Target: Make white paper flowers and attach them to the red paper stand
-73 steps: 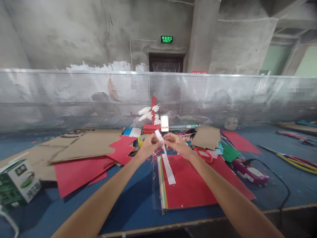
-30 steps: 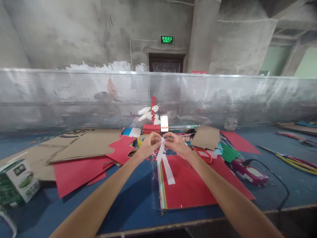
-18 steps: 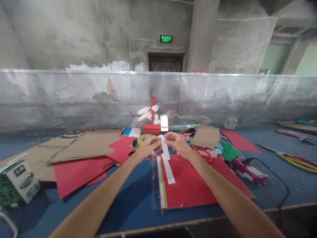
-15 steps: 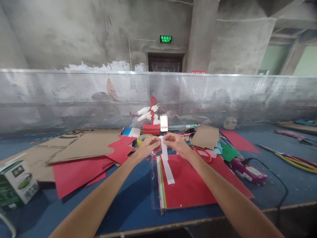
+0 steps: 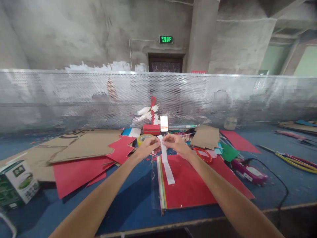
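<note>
Between my two hands hangs a white paper strip (image 5: 164, 155), its top end pinched near the fingertips. My left hand (image 5: 150, 146) is closed at the strip's left edge, thumb and fingers together. From the right side my right hand (image 5: 175, 143) pinches the same upper part. The strip's lower end reaches down over a stack of red paper (image 5: 193, 185) with coloured sheet edges on its left side. Just behind my left hand lies a roll of yellow tape (image 5: 142, 138). Red-handled scissors (image 5: 203, 155) rest right of my right hand.
At the back, a red box (image 5: 151, 129) stands below white flowers (image 5: 145, 114) and a red hook shape. Cardboard (image 5: 86, 145) and cut red paper (image 5: 79, 173) spread leftward, near a green-white carton (image 5: 18, 183). Rightward lie a purple device (image 5: 249, 171) with a black cable and yellow-handled scissors (image 5: 294, 160).
The strip's top end has tilted slightly to the left between my fingers. Both hands stay in nearly the same place.
</note>
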The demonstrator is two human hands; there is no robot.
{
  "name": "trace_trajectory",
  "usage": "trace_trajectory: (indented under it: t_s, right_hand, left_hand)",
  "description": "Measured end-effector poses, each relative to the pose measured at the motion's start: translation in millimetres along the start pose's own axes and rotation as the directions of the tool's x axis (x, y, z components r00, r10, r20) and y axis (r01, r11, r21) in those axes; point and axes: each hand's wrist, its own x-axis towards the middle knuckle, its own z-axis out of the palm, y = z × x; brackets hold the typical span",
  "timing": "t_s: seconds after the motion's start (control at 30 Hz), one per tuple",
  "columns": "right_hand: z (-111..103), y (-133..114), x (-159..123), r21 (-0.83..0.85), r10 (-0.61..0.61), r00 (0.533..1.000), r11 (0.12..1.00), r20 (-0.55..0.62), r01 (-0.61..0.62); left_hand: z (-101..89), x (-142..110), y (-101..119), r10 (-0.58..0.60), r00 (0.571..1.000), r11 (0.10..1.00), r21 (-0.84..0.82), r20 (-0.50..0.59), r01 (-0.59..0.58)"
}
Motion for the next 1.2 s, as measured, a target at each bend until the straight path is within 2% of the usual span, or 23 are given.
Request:
trace_trajectory:
  t_s: [0.23, 0.4, 0.63, 0.83, 1.03, 1.2]
  right_hand:
    - [0.1, -0.5, 0.1, -0.034, -0.006, 1.0, 0.999, -0.013, 0.005]
    - [2.2, -4.7, -0.5, -0.103, -0.014, 1.0, 0.995, -0.011, 0.013]
    - [4.7, -9.0, -2.3, -0.13, 0.037, 0.999, 0.991, 0.022, -0.034]
    - [7.4, -7.7, -1.9, -0.179, 0.055, 0.998, 0.982, -0.011, -0.056]
    - [7.3, -5.9, -0.8, -0.191, 0.048, 0.999, 0.98, -0.007, -0.048]
    - [9.0, -9.4, -2.7, -0.218, 0.06, 0.998, 0.974, -0.018, -0.062]
  left_hand:
    - [-1.0, 2.2, -3.7, -0.004, 1.0, 1.0, 0.005, 0.006, 0.004]
    - [-1.0, 3.0, -5.0, 0.039, 0.999, 0.999, 0.025, -0.036, -0.038]
    - [-0.4, 3.4, -4.1, 0.072, 0.994, 0.994, 0.087, -0.088, -0.064]
    - [0.9, 3.7, -5.5, 0.072, 0.992, 0.994, 0.091, -0.108, -0.062]
    - [1.2, 3.3, -4.0, 0.023, 0.995, 0.996, 0.093, -0.099, -0.013]
    - [0.5, 2.7, -0.4, 0.03, 0.998, 0.993, 0.114, -0.059, -0.023]
